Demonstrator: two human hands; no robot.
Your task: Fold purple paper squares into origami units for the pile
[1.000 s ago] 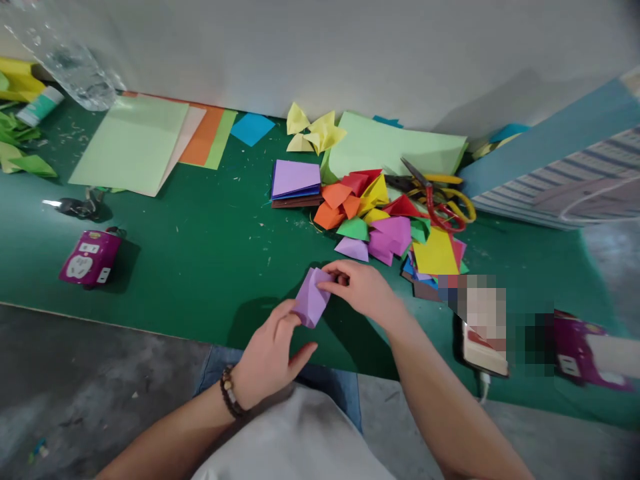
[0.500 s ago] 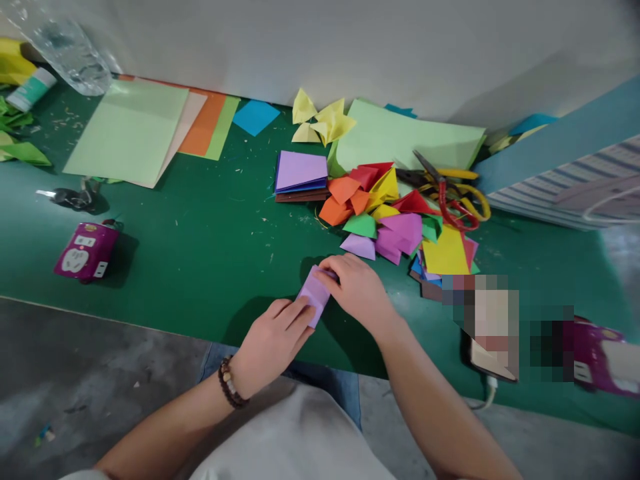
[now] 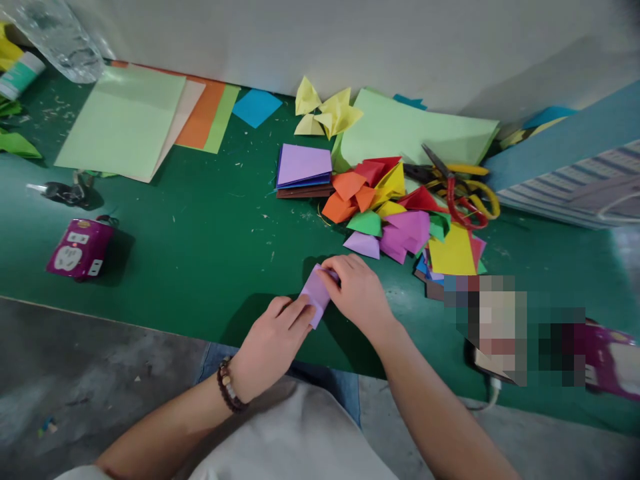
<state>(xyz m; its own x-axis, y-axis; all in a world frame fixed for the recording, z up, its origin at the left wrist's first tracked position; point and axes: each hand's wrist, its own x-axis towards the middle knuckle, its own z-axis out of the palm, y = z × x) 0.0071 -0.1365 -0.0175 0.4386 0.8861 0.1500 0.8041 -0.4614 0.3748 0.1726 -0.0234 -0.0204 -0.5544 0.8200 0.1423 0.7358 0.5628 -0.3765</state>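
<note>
A small folded sheet of light purple paper [image 3: 316,288] lies between my hands near the front edge of the green table. My left hand [image 3: 277,333], with a beaded bracelet at the wrist, presses its fingers on the paper's lower left part. At the upper right end my right hand [image 3: 357,287] grips the paper between thumb and curled fingers. Just beyond are folded paper pieces in several colours, among them a lilac one [image 3: 363,245] and a magenta one [image 3: 405,233]. Behind them sits a stack of purple, blue and brown paper squares [image 3: 304,165].
Red-handled scissors [image 3: 457,193] lie on the pile at the right. Pale green sheets [image 3: 125,120] and keys [image 3: 65,192] are at the left, near a purple box-like device [image 3: 80,248]. A plastic bottle [image 3: 60,40] lies at the back left. A cabled phone [image 3: 493,367] is at the right.
My view has shifted slightly. Both hands keep their hold on the purple paper, with only slight finger movement at most.
</note>
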